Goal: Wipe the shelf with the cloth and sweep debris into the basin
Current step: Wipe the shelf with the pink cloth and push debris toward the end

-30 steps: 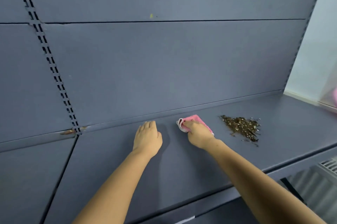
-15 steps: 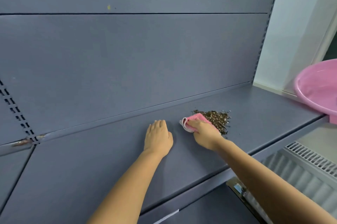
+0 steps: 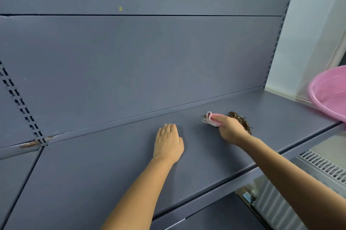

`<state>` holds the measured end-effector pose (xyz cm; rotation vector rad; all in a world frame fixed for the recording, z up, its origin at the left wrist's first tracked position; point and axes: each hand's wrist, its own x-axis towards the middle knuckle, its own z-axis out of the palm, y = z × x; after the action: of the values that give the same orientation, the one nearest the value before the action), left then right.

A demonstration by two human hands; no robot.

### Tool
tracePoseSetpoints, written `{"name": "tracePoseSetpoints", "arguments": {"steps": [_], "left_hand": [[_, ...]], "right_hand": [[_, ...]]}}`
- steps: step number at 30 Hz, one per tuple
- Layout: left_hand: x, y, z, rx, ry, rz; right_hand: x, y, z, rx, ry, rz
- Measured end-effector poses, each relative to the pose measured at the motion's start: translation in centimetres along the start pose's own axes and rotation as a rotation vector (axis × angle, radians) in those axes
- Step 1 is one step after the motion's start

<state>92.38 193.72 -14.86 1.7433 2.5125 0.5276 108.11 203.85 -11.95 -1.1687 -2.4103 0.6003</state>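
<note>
Head camera looks down on the grey shelf (image 3: 116,169). Left hand (image 3: 168,143) lies flat on it, fingers released. Right hand (image 3: 231,129) grasps the pink cloth (image 3: 209,119), touching the brown debris (image 3: 241,120). Far right, the pink basin (image 3: 329,95) meets the shelf's end.

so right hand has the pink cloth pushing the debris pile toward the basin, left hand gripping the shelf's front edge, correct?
Not quite. In the head view the left hand lies flat, palm down, on the shelf top, away from the front edge. The rest holds: right hand, cloth, debris, basin.
</note>
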Motion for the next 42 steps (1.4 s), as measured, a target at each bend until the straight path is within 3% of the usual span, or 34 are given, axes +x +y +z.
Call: {"name": "tracePoseSetpoints", "arguments": {"steps": [8, 23, 27, 33, 42], "left_hand": [[0.1, -0.1, -0.1, -0.030, 0.036, -0.005], [0.1, 0.1, 0.0, 0.003, 0.015, -0.015], [0.2, 0.1, 0.1, 0.015, 0.004, -0.012], [0.1, 0.1, 0.1, -0.014, 0.051, -0.047], [0.0, 0.2, 0.0, -0.002, 0.015, -0.026]], "right_hand": [[-0.3, -4.1, 6.0, -0.034, -0.169, -0.167], [2.9, 2.4, 0.5, -0.039, -0.049, 0.182], [2.4, -1.5, 1.5, 0.024, -0.034, 0.032], [2.9, -5.0, 6.5, -0.004, -0.228, -0.118], [5.6, -0.3, 3.3, -0.046, -0.122, 0.112]]}}
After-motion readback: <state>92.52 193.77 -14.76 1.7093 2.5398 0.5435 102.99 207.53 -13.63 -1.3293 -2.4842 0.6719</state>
